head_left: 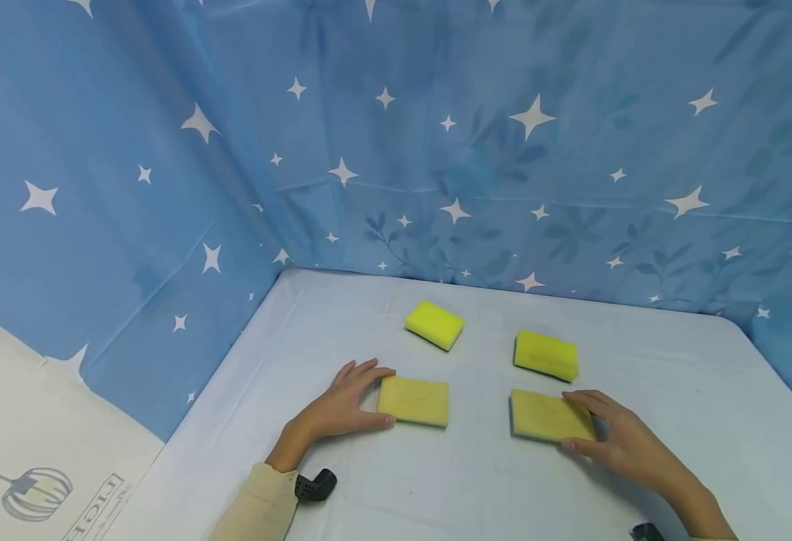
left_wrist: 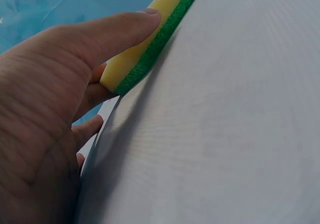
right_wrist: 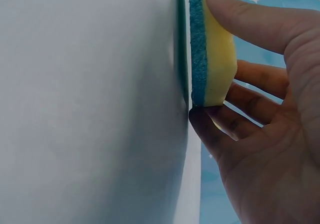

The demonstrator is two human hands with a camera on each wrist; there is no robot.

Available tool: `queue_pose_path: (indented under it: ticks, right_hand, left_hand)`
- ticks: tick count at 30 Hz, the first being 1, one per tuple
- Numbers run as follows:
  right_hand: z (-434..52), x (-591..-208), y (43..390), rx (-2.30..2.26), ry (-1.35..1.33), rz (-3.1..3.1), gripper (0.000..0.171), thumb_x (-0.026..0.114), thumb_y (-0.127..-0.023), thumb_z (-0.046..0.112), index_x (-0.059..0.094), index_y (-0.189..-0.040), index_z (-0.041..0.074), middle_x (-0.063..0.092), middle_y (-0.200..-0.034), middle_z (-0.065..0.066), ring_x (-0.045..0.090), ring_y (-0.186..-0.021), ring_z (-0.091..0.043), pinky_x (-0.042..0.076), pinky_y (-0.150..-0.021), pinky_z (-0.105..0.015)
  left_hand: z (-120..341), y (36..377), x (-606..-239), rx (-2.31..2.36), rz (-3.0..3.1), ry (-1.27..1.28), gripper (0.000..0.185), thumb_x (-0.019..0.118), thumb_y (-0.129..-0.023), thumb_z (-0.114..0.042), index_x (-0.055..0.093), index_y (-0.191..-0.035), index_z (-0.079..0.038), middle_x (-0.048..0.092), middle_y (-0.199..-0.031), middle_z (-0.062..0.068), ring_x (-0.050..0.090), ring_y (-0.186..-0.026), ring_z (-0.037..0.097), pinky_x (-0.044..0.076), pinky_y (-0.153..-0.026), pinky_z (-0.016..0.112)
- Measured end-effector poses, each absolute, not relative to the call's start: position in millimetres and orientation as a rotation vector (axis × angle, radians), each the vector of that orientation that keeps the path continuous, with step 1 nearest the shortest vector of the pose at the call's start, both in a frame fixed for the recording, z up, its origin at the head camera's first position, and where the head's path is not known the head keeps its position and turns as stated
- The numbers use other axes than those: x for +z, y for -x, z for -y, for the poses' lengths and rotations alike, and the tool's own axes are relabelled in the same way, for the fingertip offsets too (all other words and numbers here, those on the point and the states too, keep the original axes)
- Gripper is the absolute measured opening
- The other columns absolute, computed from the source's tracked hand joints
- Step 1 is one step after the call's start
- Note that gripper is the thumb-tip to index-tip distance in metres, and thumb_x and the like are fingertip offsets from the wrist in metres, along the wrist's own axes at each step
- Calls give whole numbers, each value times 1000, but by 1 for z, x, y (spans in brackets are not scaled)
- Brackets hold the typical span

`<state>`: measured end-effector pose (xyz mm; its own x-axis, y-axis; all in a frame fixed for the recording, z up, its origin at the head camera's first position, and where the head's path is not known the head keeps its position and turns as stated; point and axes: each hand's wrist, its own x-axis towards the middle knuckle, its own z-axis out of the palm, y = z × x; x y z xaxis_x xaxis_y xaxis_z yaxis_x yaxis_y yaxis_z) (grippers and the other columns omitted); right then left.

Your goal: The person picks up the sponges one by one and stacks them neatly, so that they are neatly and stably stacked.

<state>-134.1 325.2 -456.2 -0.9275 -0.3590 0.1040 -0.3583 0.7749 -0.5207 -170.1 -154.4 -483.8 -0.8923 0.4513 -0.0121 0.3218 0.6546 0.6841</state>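
Since edge grips likely keep them level, I see left hand point(head_left: 338, 410) pinching left sponge point(head_left: 416, 401) | right hand point(head_left: 618, 434) pinching right sponge point(head_left: 543, 415) | both apart, yellow up, on or just above table point(head_left: 477, 481).

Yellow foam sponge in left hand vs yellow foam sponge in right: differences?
Left yellow foam sponge has a green scouring layer; right yellow foam sponge has a blue layer. Head view: left hand overlaps less of the left sponge than right hand does of the right one. Both are rectangular.
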Motion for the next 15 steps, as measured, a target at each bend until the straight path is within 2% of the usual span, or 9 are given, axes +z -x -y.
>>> queue_pose_path:
  ticks: [7,15]
  right_hand:
    - [-318,-451,137,-857,575,-2964,77,88,-89,45,61,-147,1,62,-141,-22,58,-129,-50,48,-101,-74]
    - [-307,-446,140,-921,680,-2998,71,89,-90,37,62,-146,4,63,-140,-18,59,-128,-48,50,-98,-73]
  left_hand:
    - [154,172,-485,1055,-2694,-658,81,80,-89,-61,54,-157,-25,35,-171,14,12,-161,44,15,-127,68]
    - [155,171,-484,1052,-2690,-648,81,80,-89,-61,54,-157,-25,35,-171,14,11,-161,45,14,-127,68]
